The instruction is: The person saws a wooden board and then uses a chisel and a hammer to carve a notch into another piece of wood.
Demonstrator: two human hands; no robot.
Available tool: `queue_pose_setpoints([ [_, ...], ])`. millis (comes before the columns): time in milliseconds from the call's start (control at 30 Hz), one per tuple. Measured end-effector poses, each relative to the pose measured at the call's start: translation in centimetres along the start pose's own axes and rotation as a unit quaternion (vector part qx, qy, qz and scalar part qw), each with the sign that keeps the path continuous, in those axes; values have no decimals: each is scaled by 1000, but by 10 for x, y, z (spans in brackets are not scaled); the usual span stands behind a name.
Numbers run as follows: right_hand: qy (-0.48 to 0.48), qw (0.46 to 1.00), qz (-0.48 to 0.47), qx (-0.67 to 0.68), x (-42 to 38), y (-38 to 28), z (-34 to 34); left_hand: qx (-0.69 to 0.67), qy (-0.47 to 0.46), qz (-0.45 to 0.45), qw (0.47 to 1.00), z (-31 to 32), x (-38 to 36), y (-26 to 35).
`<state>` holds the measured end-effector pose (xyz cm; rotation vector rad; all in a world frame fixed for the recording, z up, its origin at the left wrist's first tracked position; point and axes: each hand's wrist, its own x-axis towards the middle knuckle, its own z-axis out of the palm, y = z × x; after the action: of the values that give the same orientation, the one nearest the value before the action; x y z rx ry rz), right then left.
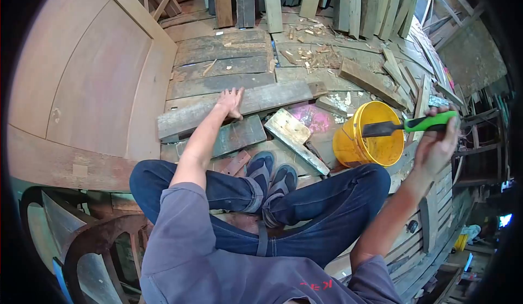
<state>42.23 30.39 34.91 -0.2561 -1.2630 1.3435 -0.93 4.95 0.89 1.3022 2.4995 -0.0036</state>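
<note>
My left hand [231, 103] rests with its fingers spread on a long grey plank [278, 95] in front of my feet. Raised at the right, my right hand [439, 135] is closed around the green and black handle of a chisel [430, 123]. The wide dark blade points left, across the opening of a yellow bucket [342, 143]. Nearer to me than the long plank lies a shorter dark board [239, 136]. A pale wood block [289, 125] sits on a narrow piece beside it, with a pink plastic bag [313, 117] behind.
A large wooden panel [103, 75] stands at the left. Upright boards [269, 4] line the back, and wood chips [321, 56] litter the plank floor. A thick offcut [373, 83] lies behind the bucket. Curved wooden frames [103, 230] are at the lower left.
</note>
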Motion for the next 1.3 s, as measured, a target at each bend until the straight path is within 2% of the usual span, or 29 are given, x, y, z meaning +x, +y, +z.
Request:
queue_pose_setpoints([
  [67, -24, 999, 17, 12, -16, 24, 9, 6, 6, 1, 1000, 1, -3, -2],
  [167, -7, 997, 57, 55, -41, 60, 10, 12, -6, -23, 1000, -11, -12, 4],
  [267, -22, 992, 97, 75, -50, 74, 5, 18, -15, -15, 1000, -8, -12, 5],
  [467, -42, 993, 83, 69, -53, 68, 12, 53, -42, 7, 998, -19, -19, 8],
  [600, -39, 996, 69, 45, -52, 62, 9, 132, -41, 24, 990, -36, -74, 28],
  [800, -39, 996, 82, 4, -54, 61, 8, 141, -89, 81, 983, -18, -136, 47],
  [867, -41, 996, 84, 10, -54, 61, 6, 153, -118, 86, 977, 3, -140, 50],
  [933, -29, 996, 84, 7, -55, 58, 8, 150, -101, 91, 979, 22, -141, 47],
  [1133, -37, 995, 93, 7, -56, 58, 11, 94, -96, 21, 991, 23, -127, 40],
  [1167, -38, 995, 96, 1, -56, 58, 12, 105, -36, 27, 993, 23, -127, 39],
  [1267, -42, 994, 98, -7, -57, 58, 12, 119, 9, 110, 987, 22, -113, 26],
  [1300, -43, 995, 95, -8, -57, 58, 12, 133, -59, 77, 986, 8, -112, 32],
])
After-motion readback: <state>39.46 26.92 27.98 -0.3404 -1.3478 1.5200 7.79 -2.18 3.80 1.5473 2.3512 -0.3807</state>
